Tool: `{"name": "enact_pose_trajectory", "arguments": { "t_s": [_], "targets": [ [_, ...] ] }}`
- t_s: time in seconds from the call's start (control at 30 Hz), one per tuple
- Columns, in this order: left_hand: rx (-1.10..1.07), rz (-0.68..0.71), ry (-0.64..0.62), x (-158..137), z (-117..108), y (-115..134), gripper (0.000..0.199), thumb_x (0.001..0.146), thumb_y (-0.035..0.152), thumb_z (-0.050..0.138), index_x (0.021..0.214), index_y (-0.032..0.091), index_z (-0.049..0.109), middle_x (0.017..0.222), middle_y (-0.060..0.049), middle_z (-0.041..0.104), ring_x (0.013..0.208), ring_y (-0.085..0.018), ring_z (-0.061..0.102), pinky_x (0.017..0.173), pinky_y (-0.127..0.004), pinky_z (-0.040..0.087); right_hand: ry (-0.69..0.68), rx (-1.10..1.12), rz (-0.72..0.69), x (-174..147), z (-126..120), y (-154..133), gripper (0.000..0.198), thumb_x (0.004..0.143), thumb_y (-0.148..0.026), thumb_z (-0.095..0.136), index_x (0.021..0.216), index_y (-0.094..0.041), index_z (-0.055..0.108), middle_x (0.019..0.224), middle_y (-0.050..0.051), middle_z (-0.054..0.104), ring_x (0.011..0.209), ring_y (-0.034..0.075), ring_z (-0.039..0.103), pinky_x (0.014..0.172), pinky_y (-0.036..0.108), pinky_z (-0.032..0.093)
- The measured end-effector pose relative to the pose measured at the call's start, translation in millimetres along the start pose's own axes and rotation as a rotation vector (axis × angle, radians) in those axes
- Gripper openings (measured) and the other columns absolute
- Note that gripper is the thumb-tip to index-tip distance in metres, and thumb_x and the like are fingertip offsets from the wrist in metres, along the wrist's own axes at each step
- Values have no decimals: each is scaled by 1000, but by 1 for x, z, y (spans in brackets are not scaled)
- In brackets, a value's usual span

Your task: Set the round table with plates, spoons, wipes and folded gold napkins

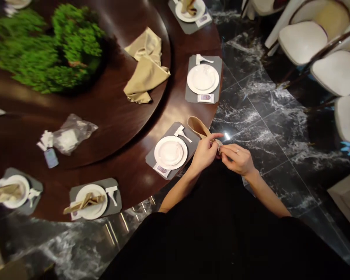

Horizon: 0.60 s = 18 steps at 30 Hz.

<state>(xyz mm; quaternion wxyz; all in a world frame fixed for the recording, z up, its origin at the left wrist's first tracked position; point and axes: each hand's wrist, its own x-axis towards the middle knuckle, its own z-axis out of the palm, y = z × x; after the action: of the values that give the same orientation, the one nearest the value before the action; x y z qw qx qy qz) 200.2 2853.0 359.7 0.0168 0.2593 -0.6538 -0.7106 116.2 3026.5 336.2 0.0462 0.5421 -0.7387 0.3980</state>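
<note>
My left hand is closed around a tan cloth napkin, whose looped end sticks out toward the table. Beside it, my right hand pinches the other end of the napkin, where a small pale piece shows between the fingers; I cannot make out what that piece is. Both hands are at the table's edge, just right of a place setting with stacked white plates on a grey placemat. A white spoon on a rest and a wrapped packet lie there too.
Loose tan napkins lie on the dark turntable, near a green plant centrepiece and a clear plastic bag. Other settings include white plates and a plate with a folded napkin. White chairs stand at right.
</note>
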Motion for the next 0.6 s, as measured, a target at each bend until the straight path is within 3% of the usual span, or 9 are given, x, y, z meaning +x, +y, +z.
{"name": "enact_pose_trajectory", "arguments": {
  "t_s": [0.17, 0.3, 0.43, 0.53, 0.6],
  "targets": [
    [-22, -64, 168, 14, 21, 6, 45, 96, 19, 55, 134, 15, 79, 79, -3, 77, 58, -16, 71, 60, -27, 64, -196, 70, -236, 30, -15, 49, 26, 105, -15, 69, 126, -21, 81, 115, 10, 85, 107, 25, 82, 97, 37, 70],
    [-6, -54, 238, 8, 23, 5, 34, 98, 22, 55, 114, 16, 84, 83, -4, 79, 64, -17, 74, 64, -26, 63, -297, 159, -450, 60, -13, 69, 15, 110, -13, 64, 115, -19, 77, 99, 8, 81, 93, 21, 79, 85, 32, 66],
    [177, 62, 275, -29, -1, 7, 25, 103, 28, 58, 102, 19, 82, 83, -3, 77, 70, -17, 72, 72, -27, 61, -404, 310, -651, 95, -6, 64, 16, 116, -15, 58, 111, -20, 73, 88, 4, 76, 82, 18, 75, 74, 29, 60],
    [351, 226, 192, -70, -29, -2, 18, 99, 37, 74, 105, 22, 81, 98, -6, 77, 85, -20, 72, 84, -32, 62, -477, 446, -718, 120, -1, 43, 15, 118, -19, 57, 115, -20, 72, 90, 4, 76, 78, 17, 72, 72, 29, 58],
    [461, 291, 247, -98, -49, -15, 16, 96, 39, 80, 97, 22, 81, 106, -9, 75, 97, -24, 70, 93, -38, 62, -513, 490, -771, 134, 4, 22, 16, 118, -20, 57, 115, -20, 72, 87, 3, 75, 75, 16, 69, 69, 28, 55]
  ]
}}
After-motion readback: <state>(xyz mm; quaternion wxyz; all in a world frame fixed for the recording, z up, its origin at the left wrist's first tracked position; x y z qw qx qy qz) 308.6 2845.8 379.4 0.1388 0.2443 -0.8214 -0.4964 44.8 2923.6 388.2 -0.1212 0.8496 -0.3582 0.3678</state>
